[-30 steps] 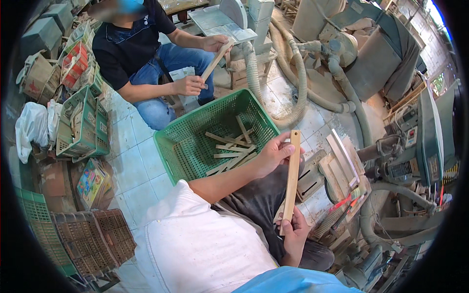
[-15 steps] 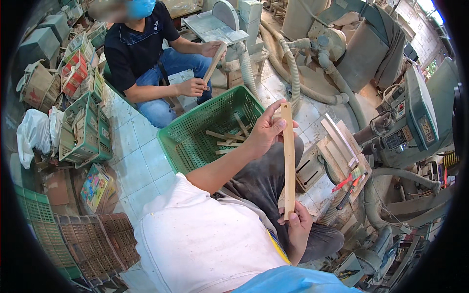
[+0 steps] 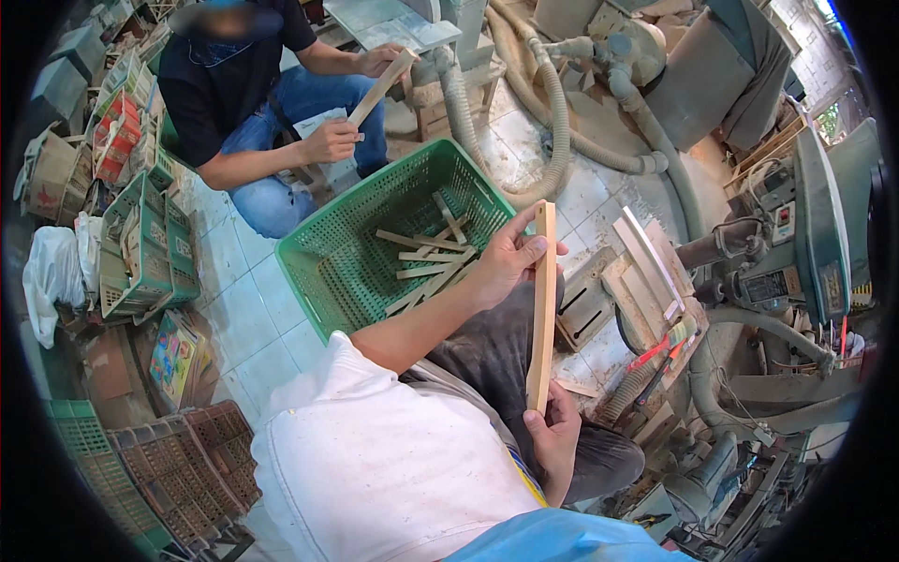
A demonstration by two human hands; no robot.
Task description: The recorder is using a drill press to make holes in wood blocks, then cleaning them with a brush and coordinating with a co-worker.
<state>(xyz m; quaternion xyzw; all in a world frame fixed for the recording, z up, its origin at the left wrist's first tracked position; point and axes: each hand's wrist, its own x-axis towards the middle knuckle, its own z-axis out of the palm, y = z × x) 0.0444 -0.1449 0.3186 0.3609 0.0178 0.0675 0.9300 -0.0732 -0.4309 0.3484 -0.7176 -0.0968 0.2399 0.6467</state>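
A long, narrow wooden strip (image 3: 542,314) stands nearly upright across the view above my lap. My left hand (image 3: 508,262) is closed on its far end, where a small hole shows. At the near end my right hand (image 3: 556,438) grips the same strip between thumb and fingers. One narrow edge of the wood shows beside its flat face. Just beyond my left forearm sits a green plastic crate (image 3: 304,273) with several similar wooden strips (image 3: 431,269) lying loose in it.
Across the crate a person (image 3: 253,122) sits holding another wooden strip (image 3: 382,89). To my right are a drill-like machine (image 3: 796,253), a wooden jig (image 3: 646,272) and a red-handled brush (image 3: 660,347). Thick hoses (image 3: 557,122) run over the tiled floor. Stacked crates (image 3: 150,244) line the left.
The strip has rolled slightly in my hands, so more of its side edge shows. My view has shifted a little; both hands keep their grip at the two ends.
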